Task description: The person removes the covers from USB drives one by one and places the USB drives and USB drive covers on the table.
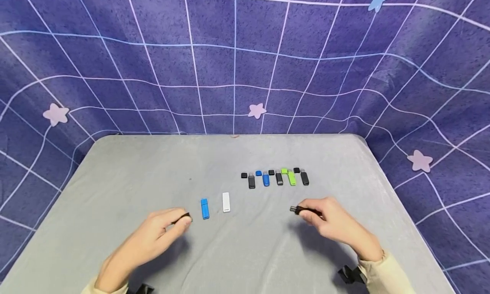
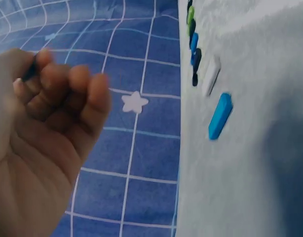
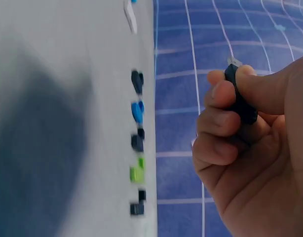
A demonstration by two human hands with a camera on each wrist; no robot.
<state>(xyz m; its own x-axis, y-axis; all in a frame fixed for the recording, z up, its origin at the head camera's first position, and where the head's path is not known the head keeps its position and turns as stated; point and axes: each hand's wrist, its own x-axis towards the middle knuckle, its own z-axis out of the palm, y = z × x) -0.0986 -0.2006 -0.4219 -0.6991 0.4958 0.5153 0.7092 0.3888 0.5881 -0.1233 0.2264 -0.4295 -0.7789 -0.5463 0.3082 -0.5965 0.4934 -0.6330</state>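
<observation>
Between thumb and fingertips, my left hand (image 1: 153,234) pinches a small black cap (image 1: 181,218), mostly covered by the fingers. My right hand (image 1: 337,224) grips a black USB flash drive (image 1: 304,209); its bare metal plug points left, toward the left hand. The right wrist view shows the same drive (image 3: 247,112) with thumb and curled fingers around it. Both hands are above the grey table, well apart. Nearest the left hand lies a blue USB drive (image 1: 205,209) with its cap on, and beside it a white capped one (image 1: 226,202).
A row of uncapped drives lies behind: a black one (image 1: 251,181), a blue one (image 1: 266,179), a green one (image 1: 292,178) and more black ones, each with its cap alongside. The grey cloth-covered table (image 1: 134,166) ends at a purple grid-patterned curtain (image 1: 214,64).
</observation>
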